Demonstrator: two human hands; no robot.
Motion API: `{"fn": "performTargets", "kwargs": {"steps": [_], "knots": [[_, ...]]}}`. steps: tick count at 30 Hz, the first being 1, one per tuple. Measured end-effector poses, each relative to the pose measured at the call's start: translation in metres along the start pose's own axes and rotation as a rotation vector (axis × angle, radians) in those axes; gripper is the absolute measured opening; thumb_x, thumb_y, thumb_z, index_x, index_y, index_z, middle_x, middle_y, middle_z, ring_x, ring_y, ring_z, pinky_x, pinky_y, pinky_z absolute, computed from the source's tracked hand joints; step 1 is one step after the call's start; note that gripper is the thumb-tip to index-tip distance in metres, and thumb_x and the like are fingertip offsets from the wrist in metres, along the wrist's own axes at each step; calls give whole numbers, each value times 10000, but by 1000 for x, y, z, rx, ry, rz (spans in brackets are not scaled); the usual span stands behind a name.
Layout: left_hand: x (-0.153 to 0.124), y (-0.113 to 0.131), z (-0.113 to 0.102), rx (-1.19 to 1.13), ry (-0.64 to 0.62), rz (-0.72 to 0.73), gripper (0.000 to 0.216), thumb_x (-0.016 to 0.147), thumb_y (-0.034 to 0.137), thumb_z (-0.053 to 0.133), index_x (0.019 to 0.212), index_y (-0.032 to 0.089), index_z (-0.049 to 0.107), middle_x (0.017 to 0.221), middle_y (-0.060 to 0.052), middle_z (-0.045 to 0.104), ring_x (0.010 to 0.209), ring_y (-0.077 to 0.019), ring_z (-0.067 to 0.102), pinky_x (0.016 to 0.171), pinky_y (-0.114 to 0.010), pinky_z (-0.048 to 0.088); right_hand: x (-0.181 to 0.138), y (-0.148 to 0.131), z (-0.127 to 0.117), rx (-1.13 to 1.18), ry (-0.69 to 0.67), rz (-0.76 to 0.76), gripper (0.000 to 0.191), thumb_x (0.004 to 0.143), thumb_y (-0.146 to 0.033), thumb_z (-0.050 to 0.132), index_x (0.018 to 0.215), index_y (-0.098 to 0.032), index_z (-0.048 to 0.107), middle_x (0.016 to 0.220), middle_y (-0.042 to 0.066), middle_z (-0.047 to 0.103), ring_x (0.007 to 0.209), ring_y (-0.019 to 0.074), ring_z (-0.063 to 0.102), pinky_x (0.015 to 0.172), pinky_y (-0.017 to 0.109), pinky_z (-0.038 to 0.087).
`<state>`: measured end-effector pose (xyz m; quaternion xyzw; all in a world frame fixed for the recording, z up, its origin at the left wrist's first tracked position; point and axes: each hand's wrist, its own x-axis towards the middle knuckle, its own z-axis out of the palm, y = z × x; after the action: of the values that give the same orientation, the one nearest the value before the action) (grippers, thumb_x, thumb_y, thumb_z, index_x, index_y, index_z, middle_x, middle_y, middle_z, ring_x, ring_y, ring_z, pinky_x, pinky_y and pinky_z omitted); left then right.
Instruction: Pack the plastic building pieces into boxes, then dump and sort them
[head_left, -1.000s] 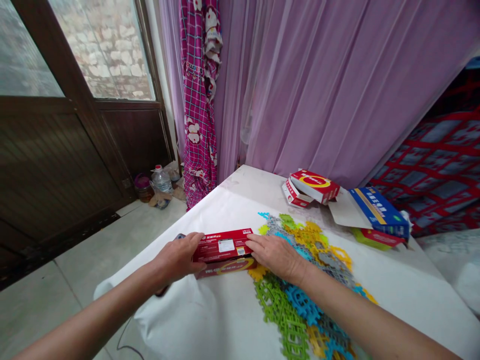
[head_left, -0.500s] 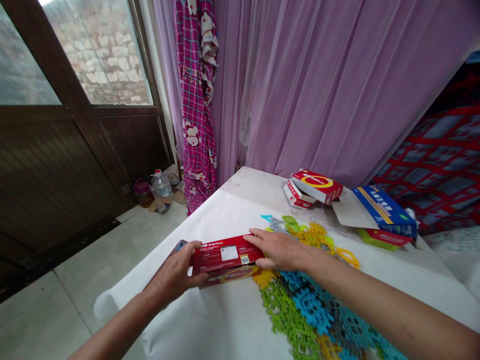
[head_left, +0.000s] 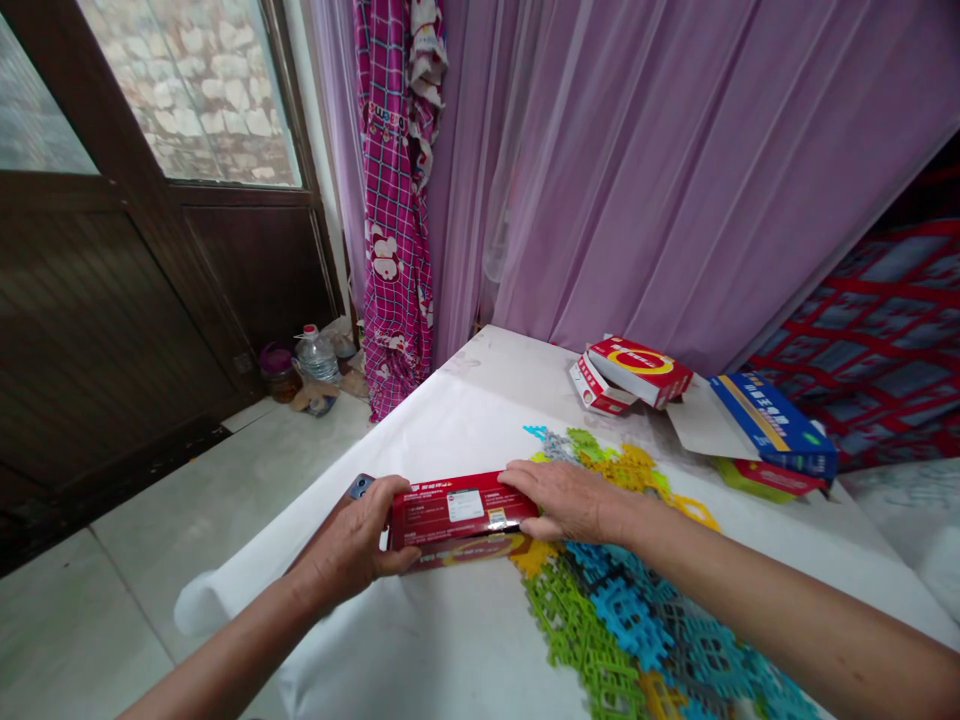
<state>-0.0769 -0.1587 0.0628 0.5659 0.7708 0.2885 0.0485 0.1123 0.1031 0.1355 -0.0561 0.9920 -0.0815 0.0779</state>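
Observation:
A long red cardboard box (head_left: 461, 520) stands on its edge on the white table (head_left: 465, 400), near the left side. My left hand (head_left: 352, 545) grips its left end, thumb in front and fingers behind. My right hand (head_left: 566, 498) holds its right end, with the fingers laid over the top edge. A dark phone corner (head_left: 360, 487) shows just behind my left hand. Right of the box lies a mat of coloured plastic interlocking pieces (head_left: 622, 610), partly under my right forearm.
Two red boxes (head_left: 630, 372) lie stacked at the table's far edge, with a blue box (head_left: 772, 425) and a green-red one to their right. Purple curtains hang behind. Plastic bottles (head_left: 315, 355) stand on the tiled floor by a dark wooden door.
Both hands have tightened on the red box and tipped it more upright. My left thumb has come round onto its front face. The view has shifted slightly.

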Motion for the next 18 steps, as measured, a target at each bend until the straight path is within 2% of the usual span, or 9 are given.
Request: {"fn": "performTargets", "kwargs": {"steps": [8,14,18], "knots": [[5,7,-1,22,12,79,477,746,277,621,1167,248,398,1054,-47,613,850,-182,620,729,-307,502,-3,-10,0,-143,19,6,295,870,-274,547,1140,-160,576,1094,121,661,871,217,652,747,325,509],[7,8,-2,41,9,93,477,743,236,619,1169,247,404,1105,-66,608,902,-195,625,754,-313,508,-3,-5,19,-348,144,-49,192,901,-197,493,1041,-147,615,997,100,694,747,186,647,662,302,484],[8,3,0,47,-7,87,468,743,237,620,1164,253,417,1099,-57,606,908,-194,621,754,-312,507,-5,-2,26,-441,261,-135,211,941,-142,420,972,-142,629,904,84,704,655,160,621,606,287,453]]}}
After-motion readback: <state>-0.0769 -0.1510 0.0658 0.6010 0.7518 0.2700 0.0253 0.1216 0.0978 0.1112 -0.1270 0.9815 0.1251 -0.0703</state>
